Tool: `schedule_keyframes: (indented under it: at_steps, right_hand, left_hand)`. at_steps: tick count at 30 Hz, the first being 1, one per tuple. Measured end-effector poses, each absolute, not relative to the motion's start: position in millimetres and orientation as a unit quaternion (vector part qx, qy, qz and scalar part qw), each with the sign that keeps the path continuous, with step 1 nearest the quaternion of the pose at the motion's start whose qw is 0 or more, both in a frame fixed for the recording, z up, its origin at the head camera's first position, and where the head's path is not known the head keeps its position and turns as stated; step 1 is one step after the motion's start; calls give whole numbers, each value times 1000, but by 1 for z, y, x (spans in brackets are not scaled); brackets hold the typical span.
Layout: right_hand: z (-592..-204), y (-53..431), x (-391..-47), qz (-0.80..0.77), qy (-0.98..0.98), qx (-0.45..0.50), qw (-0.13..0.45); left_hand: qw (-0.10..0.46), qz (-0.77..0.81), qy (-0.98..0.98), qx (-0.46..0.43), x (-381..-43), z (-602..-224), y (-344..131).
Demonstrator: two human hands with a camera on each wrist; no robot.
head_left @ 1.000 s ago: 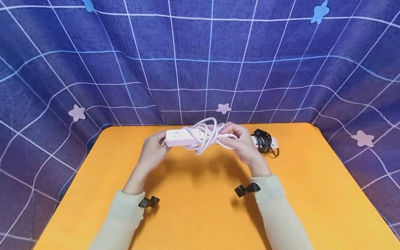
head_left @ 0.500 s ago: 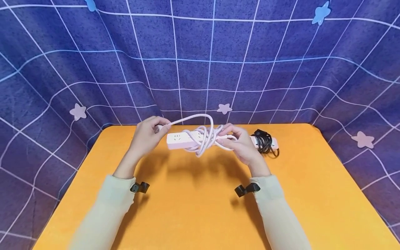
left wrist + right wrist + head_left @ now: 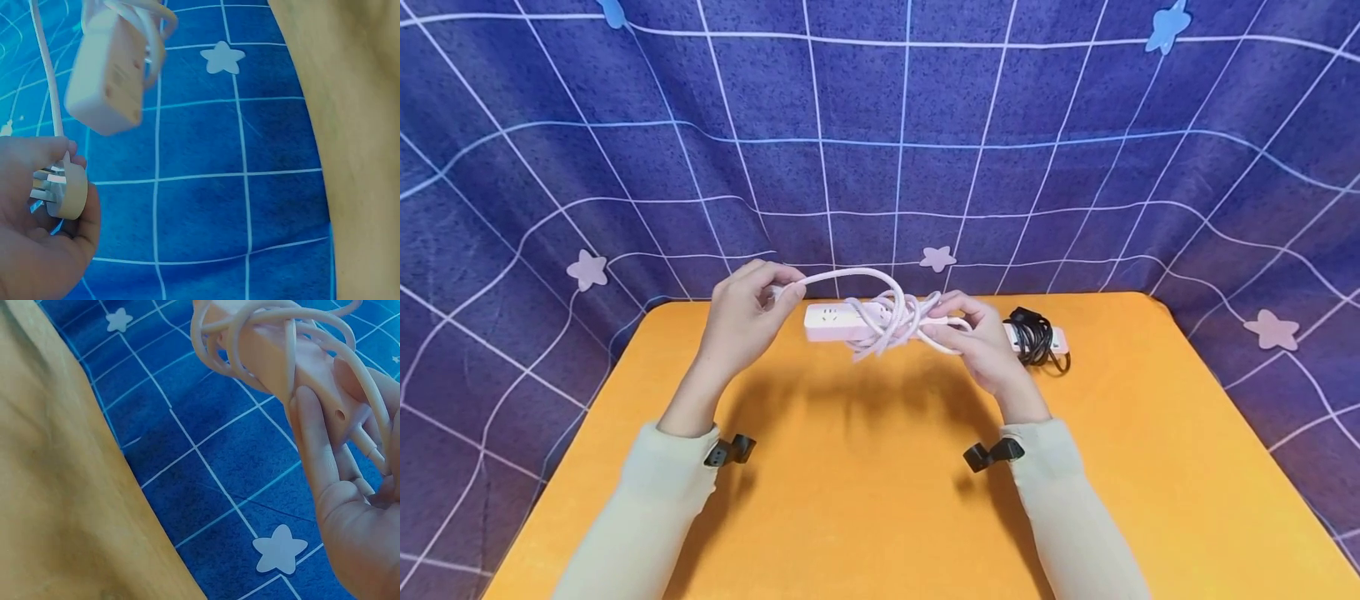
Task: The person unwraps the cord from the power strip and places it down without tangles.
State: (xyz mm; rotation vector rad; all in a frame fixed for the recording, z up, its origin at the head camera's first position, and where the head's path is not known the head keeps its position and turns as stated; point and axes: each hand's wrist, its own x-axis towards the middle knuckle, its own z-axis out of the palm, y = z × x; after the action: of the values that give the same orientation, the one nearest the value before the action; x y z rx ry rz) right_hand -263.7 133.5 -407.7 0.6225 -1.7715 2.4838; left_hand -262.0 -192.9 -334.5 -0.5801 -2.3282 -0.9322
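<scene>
A pale pink power strip [image 3: 831,322], wound with its own whitish cord [image 3: 891,321], is held up above the table. My right hand [image 3: 981,342] grips its right end; in the right wrist view the fingers [image 3: 312,437] lie along the strip's side near the cord outlet. My left hand [image 3: 745,312] is off to the left of the strip and pinches the cord's plug [image 3: 70,190], whose metal prongs show in the left wrist view. From the plug the cord arches over to the wound loops. The strip's left end [image 3: 103,94] hangs free.
A second power strip [image 3: 1058,342] wrapped in a black cord [image 3: 1033,337] lies on the orange table [image 3: 880,500] just behind my right hand. A blue gridded curtain [image 3: 865,183] with star shapes stands behind the table.
My left hand has left the strip's left end and moved left and up with the plug, pulling a length of cord into an arch. The right hand keeps its grip almost in place.
</scene>
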Motion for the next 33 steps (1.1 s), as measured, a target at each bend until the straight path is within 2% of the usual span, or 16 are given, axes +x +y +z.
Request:
schedule_keyframes:
  at_steps: [6,33]
  right_hand:
    - [-410,132,-266,801,-572,171,26]
    - [-406,134,-266,815,-555,153,57]
  left_hand:
    - [285,-342,-864,-236,-254,-330,-189]
    - [230,-319,-870,-299,-232,-332,-200]
